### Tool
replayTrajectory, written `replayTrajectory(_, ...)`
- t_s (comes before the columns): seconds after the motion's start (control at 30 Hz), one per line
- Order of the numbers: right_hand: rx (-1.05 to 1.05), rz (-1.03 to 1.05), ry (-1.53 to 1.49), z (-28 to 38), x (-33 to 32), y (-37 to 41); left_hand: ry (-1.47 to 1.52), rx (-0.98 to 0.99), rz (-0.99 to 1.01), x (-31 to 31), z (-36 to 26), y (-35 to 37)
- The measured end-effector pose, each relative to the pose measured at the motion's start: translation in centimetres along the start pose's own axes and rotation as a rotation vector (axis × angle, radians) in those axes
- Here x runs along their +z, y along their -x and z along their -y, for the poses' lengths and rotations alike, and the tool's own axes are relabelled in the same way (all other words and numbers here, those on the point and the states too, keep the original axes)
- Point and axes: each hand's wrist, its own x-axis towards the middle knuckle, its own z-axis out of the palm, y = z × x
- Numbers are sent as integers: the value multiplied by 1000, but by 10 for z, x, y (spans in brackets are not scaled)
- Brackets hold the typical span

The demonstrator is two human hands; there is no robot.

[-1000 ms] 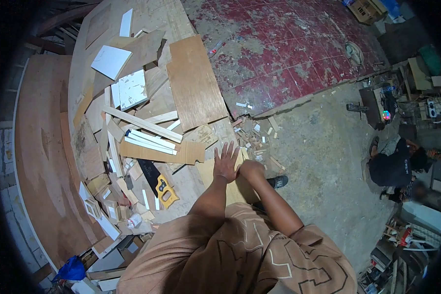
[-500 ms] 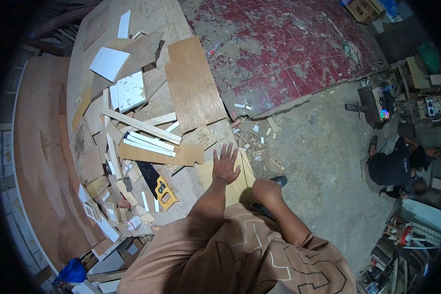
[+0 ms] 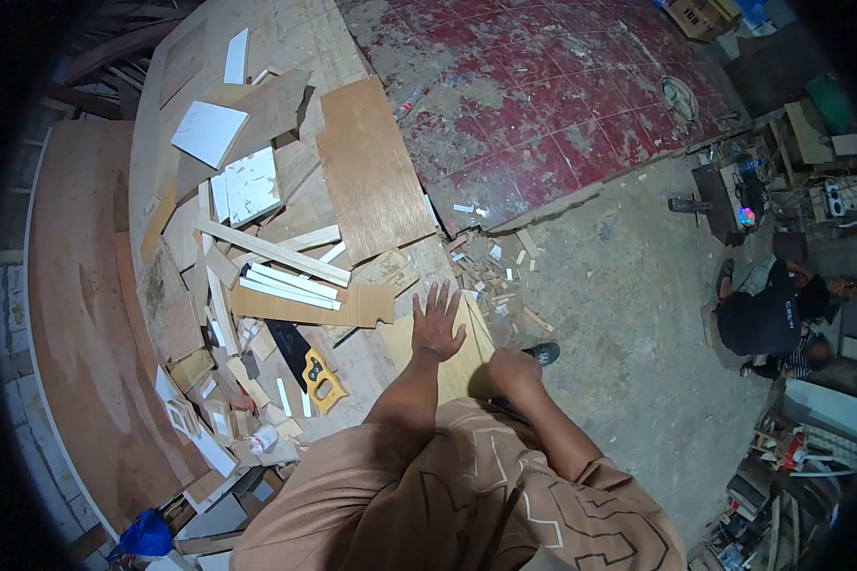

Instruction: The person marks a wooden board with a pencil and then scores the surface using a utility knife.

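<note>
My left hand (image 3: 435,321) lies flat with spread fingers on a pale thin wooden board (image 3: 455,373) at the table's edge. Just to its right, my right hand (image 3: 514,373) is closed in a fist beside the board's outer edge. Whatever the fist grips, if anything, is hidden from above. A narrow strip (image 3: 475,324) runs along the board's right side, ahead of the fist. Left of my left hand lies a handsaw (image 3: 322,383) with a yellow and black handle, touched by neither hand.
White strips (image 3: 291,285), a brown plywood panel (image 3: 374,171) and white-faced boards (image 3: 209,133) litter the table. Wood scraps (image 3: 490,266) lie on the concrete floor to the right. A person in a dark shirt (image 3: 760,319) crouches at the far right, near a second person.
My left hand stays flat in the same place on the board. The right fist has barely shifted. The whole view has tilted slightly.
</note>
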Motion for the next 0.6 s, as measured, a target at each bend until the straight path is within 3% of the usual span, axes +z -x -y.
replayTrajectory(0.13,-59,33,66,1,-12,-3,-5,3,-8,2,1,1)
replayTrajectory(0.37,-81,-54,6,29,23,-127,-104,-21,118,-10,-4,-3)
replayTrajectory(0.4,-82,-58,1,30,28,-128,-94,-17,123,-11,-3,-3)
replayTrajectory(0.47,1,-268,-155,21,48,-115,-77,-6,133,-7,-3,0)
replayTrajectory(0.6,-8,-151,-50,-2,48,-50,9,-8,15,1,0,-1)
